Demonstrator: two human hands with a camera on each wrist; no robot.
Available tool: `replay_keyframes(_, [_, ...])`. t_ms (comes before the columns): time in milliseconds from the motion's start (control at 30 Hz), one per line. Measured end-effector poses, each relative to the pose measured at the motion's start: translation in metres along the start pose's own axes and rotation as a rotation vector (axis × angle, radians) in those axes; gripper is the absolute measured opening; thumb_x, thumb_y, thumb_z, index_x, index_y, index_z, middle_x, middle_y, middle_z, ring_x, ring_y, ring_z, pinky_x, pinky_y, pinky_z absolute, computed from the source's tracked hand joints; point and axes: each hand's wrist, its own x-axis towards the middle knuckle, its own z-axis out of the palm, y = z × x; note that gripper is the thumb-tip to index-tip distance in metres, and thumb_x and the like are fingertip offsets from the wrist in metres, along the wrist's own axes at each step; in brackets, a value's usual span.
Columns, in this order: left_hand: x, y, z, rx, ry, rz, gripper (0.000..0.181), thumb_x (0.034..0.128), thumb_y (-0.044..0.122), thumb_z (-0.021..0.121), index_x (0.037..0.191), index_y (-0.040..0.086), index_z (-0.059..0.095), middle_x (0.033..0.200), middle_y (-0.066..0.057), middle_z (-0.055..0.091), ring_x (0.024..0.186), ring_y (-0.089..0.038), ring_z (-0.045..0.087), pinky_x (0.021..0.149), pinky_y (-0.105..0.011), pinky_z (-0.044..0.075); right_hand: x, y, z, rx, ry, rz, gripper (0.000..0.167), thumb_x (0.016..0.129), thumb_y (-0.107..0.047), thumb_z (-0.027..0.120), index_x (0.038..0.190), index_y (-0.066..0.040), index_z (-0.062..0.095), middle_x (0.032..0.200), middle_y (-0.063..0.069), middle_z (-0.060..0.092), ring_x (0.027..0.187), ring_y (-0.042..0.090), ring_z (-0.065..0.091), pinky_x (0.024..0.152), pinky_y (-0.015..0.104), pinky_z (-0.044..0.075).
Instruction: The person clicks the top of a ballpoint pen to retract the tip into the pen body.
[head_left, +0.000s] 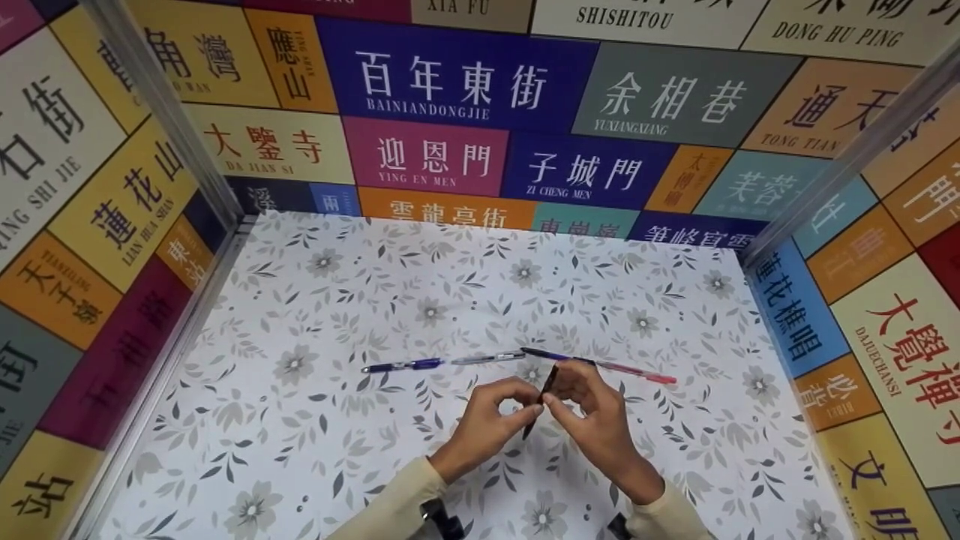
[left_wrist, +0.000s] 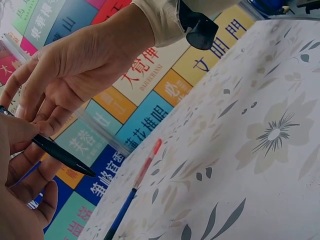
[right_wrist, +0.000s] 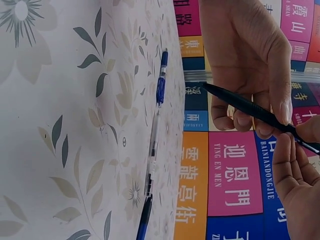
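Note:
Both hands hold one black pen (head_left: 550, 384) above the patterned tabletop, tilted, with its tip pointing down. My left hand (head_left: 491, 420) pinches it between thumb and fingers, lower on the barrel. Up against it, my right hand (head_left: 596, 416) pinches the pen near its upper part. In the left wrist view the pen's smooth dark end (left_wrist: 65, 157) sticks out past the fingers. Beyond the hands, a blue pen (head_left: 405, 366), a clear pen (head_left: 487, 358), a dark blue pen (head_left: 556, 355) and a red pen (head_left: 641, 370) lie end to end in a shallow arc.
A white tabletop (head_left: 300, 442) with grey flowers and leaves spreads under the hands. Panels with coloured lettered blocks (head_left: 457, 82) stand behind it and on both sides, with metal corner posts (head_left: 202, 142) between them.

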Motion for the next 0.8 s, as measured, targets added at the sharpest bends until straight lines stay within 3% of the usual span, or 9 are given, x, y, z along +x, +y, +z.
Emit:
replay_keyframes(200, [-0.0005,0.0004,0.0032,-0.001,0.009,0.009,0.021,0.0995,-0.002,0.078,0.109,0.017,0.082,0.101,0.002,0.079,0.093,-0.013,0.073,0.087,-0.04,0.061,-0.003,-0.001,-0.0007,-0.017,0.003,0.013,0.062,0.084,0.027,0.078,0.14,0.005,0.062,0.109,0.02,0.07,0.091,0.025,0.075,0.083,0.025,0.063])
replay_keyframes(533, [-0.0009,0.0015,0.0042,0.024,0.011,-0.02,0.017,0.0992,0.001,0.08,0.109,0.015,0.082,0.1,0.011,0.078,0.093,-0.013,0.074,0.087,-0.039,0.061,-0.0039,-0.0002,-0.0024,-0.033,0.0,0.027,0.06,0.084,0.025,0.079,0.138,0.004,0.065,0.106,0.019,0.071,0.088,0.025,0.075,0.082,0.026,0.063])
replay_keyframes(800, [-0.0001,0.0005,0.0035,0.024,0.014,-0.01,0.008,0.1021,0.013,0.08,0.109,0.015,0.083,0.1,0.002,0.08,0.093,-0.013,0.075,0.088,-0.045,0.062,0.0004,-0.0012,-0.0049,-0.03,-0.034,0.054,0.057,0.088,0.023,0.078,0.14,0.004,0.064,0.107,0.02,0.069,0.091,0.026,0.075,0.082,0.027,0.063])
